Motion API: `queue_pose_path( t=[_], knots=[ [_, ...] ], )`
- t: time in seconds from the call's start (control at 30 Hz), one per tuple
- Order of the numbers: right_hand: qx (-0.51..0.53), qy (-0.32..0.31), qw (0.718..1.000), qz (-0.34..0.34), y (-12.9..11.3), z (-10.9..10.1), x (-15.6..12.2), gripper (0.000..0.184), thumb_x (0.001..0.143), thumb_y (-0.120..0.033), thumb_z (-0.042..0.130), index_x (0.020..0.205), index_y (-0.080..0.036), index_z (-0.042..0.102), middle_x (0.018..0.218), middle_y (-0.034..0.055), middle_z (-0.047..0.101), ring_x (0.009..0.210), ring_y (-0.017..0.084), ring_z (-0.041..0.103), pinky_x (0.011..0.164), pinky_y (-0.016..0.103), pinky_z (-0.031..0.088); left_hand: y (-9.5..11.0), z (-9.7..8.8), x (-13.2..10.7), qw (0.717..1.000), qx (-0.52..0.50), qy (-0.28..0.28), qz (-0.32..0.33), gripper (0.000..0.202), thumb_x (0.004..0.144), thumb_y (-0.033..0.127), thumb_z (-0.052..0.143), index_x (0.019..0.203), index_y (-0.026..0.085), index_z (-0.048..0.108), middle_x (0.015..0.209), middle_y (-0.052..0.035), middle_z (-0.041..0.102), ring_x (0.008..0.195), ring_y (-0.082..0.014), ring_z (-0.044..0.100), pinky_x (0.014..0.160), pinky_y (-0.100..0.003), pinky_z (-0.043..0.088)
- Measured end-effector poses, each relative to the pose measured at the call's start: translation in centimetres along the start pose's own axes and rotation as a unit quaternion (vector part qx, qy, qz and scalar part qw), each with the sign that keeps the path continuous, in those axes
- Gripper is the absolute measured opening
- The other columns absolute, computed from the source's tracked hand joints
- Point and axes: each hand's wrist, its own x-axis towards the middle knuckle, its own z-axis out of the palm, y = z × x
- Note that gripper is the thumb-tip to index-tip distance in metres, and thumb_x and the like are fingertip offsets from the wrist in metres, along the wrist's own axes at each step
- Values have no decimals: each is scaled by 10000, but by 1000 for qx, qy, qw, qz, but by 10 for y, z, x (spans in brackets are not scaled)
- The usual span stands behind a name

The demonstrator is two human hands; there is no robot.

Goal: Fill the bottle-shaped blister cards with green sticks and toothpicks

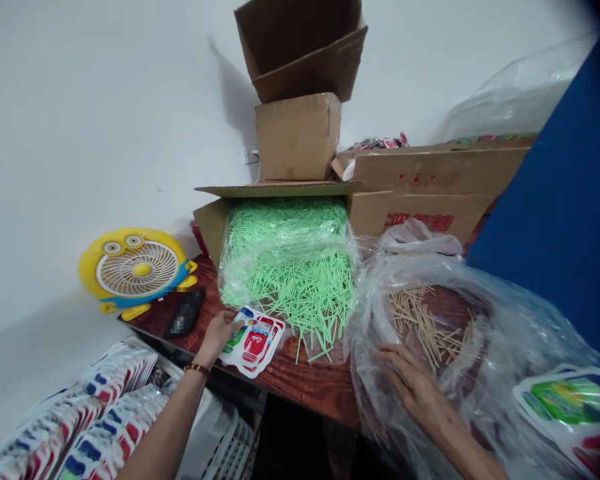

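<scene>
My left hand, a beaded band at its wrist, pinches the edge of a white printed packet with a red cola jar picture on it, at the table's front edge. Right behind the packet, many thin green sticks spill from a cardboard box lined with clear plastic. My right hand has its fingers stretched out over the rim of a large clear plastic bag. Inside that bag's opening lie loose brown sticks, just beyond my fingers. No object shows in the right hand.
A yellow-and-blue cartoon fan and a dark object stand on the left. Rows of printed packets fill the lower left beside a white plastic basket. Cardboard boxes are stacked behind; a blue panel bounds the right.
</scene>
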Motion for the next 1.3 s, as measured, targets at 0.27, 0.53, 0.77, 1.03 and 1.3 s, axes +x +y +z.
queue_pose_path(
  t=[0.27, 0.53, 0.77, 1.03, 1.3],
  knots=[
    [34, -2, 999, 5, -3, -1, -3, 242, 906, -263, 424, 995, -206, 642, 1096, 114, 625, 1025, 221, 615, 882, 346, 499, 10, -15, -6, 994, -110, -13, 5, 208, 611, 284, 712, 673, 197, 534, 534, 36, 593, 564, -187, 615, 516, -253, 421],
    [123, 6, 992, 42, -49, -1, 17, 252, 939, -326, 425, 939, -218, 652, 925, 65, 673, 891, 213, 628, 791, 317, 488, 59, -28, -75, 943, -262, -203, 15, 355, 654, 405, 741, 896, 176, 618, 677, -20, 714, 595, -219, 675, 583, -319, 530],
    [261, -44, 962, 59, -106, 1, 51, 159, 885, -280, 527, 952, -210, 653, 895, 24, 676, 805, 168, 602, 723, 272, 455, 101, 16, -141, 903, -276, -324, 63, 222, 665, 338, 764, 722, 135, 694, 647, -4, 679, 575, -147, 591, 546, -217, 438],
    [284, -86, 949, 104, -96, 22, 39, 115, 823, -236, 597, 723, -180, 609, 662, -30, 576, 634, 115, 511, 573, 217, 352, 88, 39, -153, 908, -266, -307, 106, 245, 738, 365, 701, 677, 148, 605, 593, 45, 534, 553, -96, 453, 517, -183, 346],
    [212, -177, 960, 47, -89, 28, 41, 253, 878, -310, 540, 671, -175, 595, 630, -36, 555, 600, 100, 488, 548, 203, 328, 64, 43, -156, 912, -228, -321, 116, 321, 791, 415, 622, 626, 140, 601, 580, 30, 490, 565, -111, 402, 524, -205, 325]
  ],
)
